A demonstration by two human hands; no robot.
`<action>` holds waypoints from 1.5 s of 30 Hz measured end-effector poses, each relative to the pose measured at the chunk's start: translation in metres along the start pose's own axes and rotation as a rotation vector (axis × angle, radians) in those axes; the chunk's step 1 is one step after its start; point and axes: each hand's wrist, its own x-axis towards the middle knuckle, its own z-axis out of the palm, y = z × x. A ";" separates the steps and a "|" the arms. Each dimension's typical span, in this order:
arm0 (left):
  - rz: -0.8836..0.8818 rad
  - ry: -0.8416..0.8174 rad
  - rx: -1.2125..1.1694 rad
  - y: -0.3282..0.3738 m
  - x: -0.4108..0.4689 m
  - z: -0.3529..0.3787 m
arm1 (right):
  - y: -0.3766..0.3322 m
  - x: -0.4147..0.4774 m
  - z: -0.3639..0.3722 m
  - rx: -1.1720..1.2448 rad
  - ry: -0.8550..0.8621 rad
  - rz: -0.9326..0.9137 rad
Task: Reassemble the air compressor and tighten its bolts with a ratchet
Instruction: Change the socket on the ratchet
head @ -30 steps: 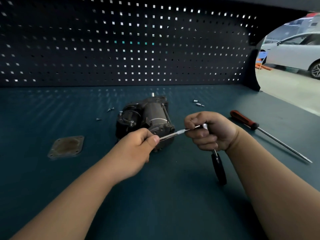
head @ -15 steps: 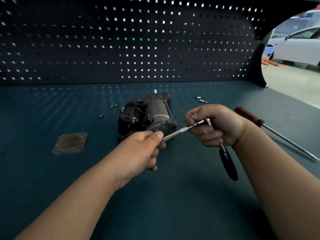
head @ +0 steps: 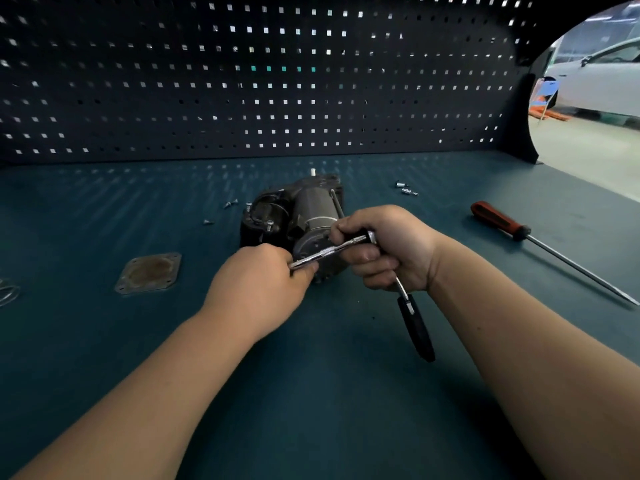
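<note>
The dark air compressor (head: 298, 213) lies on its side in the middle of the blue-green bench. My right hand (head: 384, 247) grips the head of a ratchet, whose black handle (head: 417, 329) hangs down below my fist. A silver extension bar (head: 325, 252) sticks out leftward from the ratchet head. My left hand (head: 259, 289) pinches the far end of that bar, just in front of the compressor's round end. A square metal cover plate (head: 149, 273) lies flat to the left.
A red-handled screwdriver (head: 540, 244) lies at the right, its shaft pointing to the bench edge. Loose bolts sit behind the compressor at the right (head: 405, 188) and left (head: 228, 204). A wire ring (head: 8, 292) lies at the far left. A perforated panel (head: 242, 81) backs the bench.
Both hands, with the ratchet and extension bar, have moved closer to the compressor's round end. My grips are unchanged.
</note>
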 end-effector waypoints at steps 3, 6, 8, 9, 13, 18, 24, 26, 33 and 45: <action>-0.067 -0.132 -0.235 -0.010 0.006 0.001 | -0.003 -0.005 0.006 0.058 -0.111 -0.051; -0.147 -0.321 -0.652 -0.016 0.011 -0.001 | -0.011 -0.009 0.000 0.150 -0.191 -0.328; -0.183 -0.494 -0.843 -0.017 0.010 -0.005 | -0.015 -0.007 -0.003 -0.161 0.065 -0.535; -0.197 -0.590 -0.889 -0.017 0.009 -0.006 | -0.017 -0.004 -0.002 -0.473 0.232 -0.628; -0.206 -0.811 -0.932 -0.013 0.003 -0.009 | -0.031 0.015 0.019 -0.922 0.202 -0.796; -0.278 -0.355 -0.950 0.002 0.006 -0.001 | -0.053 0.043 0.051 -0.677 0.539 -0.690; -0.028 0.140 -0.703 0.003 0.011 0.008 | -0.063 0.066 0.063 0.715 0.150 -0.364; 0.022 0.261 -0.618 -0.008 0.013 0.002 | -0.072 0.065 0.050 0.883 0.107 -0.477; 0.045 0.402 -0.396 -0.034 0.025 0.015 | -0.085 0.072 0.037 0.822 0.172 -0.580; 0.114 0.433 -0.549 -0.036 0.027 0.022 | -0.085 0.073 0.047 0.770 0.117 -0.554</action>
